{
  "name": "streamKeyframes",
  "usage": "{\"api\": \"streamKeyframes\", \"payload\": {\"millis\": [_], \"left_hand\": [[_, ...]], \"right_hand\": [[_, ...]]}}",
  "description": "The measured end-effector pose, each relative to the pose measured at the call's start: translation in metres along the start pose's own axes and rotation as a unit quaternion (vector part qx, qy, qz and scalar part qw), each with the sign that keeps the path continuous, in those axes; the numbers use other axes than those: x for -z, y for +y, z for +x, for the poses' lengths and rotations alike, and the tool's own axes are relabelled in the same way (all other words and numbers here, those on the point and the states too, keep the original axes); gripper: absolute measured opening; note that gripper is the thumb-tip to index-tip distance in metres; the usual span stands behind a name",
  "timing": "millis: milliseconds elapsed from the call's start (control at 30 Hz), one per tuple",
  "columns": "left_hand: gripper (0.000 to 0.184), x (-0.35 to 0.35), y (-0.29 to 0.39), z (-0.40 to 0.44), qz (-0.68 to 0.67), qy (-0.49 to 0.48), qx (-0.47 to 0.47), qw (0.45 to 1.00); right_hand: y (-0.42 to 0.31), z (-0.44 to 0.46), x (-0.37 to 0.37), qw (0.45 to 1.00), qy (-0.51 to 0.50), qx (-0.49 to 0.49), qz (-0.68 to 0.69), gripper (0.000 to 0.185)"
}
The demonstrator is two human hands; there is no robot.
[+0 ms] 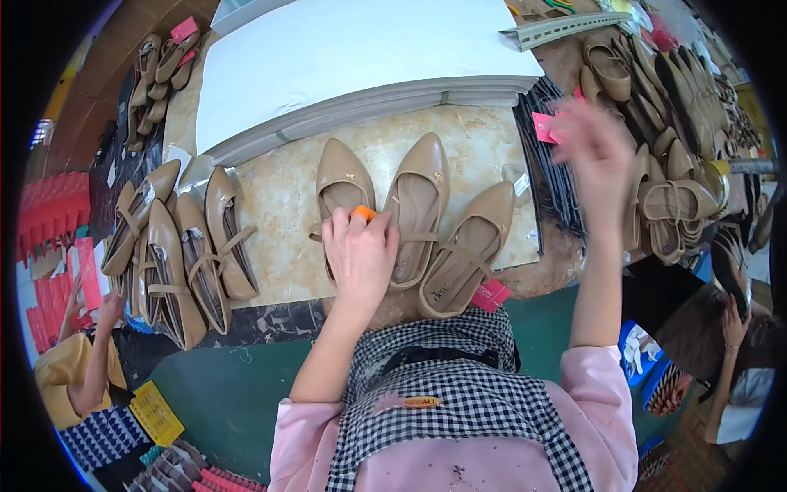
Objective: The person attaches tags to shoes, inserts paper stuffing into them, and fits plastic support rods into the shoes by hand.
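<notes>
Two tan pointed flats lie side by side, toes away from me: the left shoe point(335, 166) and the middle shoe point(425, 176). My left hand point(358, 256) is closed over the left shoe's opening, gripping its inner side beside the middle shoe. Something orange point(363, 213) shows at its fingers. A third tan shoe point(469, 250) with a strap lies tilted to the right, a pink tag point(490, 295) by its heel. My right hand point(597, 152), smeared by motion, is raised at a pink tag point(544, 128) above black cords point(557, 184); its grip is unclear.
A thick stack of white sheets point(352, 66) covers the back of the marbled table point(283, 197). Tan shoes point(172, 262) cluster at left, more shoes point(672, 90) at right. A metal angle strip point(570, 31) lies at the back. Co-workers' hands point(108, 310) point(735, 318) show at both sides.
</notes>
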State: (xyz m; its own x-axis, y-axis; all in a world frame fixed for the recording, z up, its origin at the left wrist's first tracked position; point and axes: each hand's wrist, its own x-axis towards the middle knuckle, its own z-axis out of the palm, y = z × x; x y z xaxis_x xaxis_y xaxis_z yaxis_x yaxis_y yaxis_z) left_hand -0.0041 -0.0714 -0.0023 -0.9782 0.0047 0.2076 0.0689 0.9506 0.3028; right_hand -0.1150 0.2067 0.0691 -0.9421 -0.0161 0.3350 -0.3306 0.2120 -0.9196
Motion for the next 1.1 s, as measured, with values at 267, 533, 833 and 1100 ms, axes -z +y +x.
{"api": "streamKeyframes", "payload": {"millis": [267,533,833,1100], "left_hand": [[0.029,-0.003,-0.005,0.004,-0.017,-0.040,0.010,0.999],[0.031,-0.005,-0.008,0.004,-0.035,-0.044,0.028,0.998],[0.026,-0.008,-0.006,0.005,-0.021,-0.035,0.025,0.999],[0.013,-0.014,-0.006,0.030,-0.084,-0.026,-0.016,0.996]], "right_hand": [[0.068,-0.047,-0.134,0.905,-0.264,0.152,-0.297,0.010],[0.067,-0.049,-0.136,0.901,-0.281,0.143,-0.299,0.009],[0.071,-0.048,-0.135,0.909,-0.301,0.120,-0.264,0.008],[0.065,-0.050,-0.124,0.908,-0.285,0.162,-0.262,0.007]]}}
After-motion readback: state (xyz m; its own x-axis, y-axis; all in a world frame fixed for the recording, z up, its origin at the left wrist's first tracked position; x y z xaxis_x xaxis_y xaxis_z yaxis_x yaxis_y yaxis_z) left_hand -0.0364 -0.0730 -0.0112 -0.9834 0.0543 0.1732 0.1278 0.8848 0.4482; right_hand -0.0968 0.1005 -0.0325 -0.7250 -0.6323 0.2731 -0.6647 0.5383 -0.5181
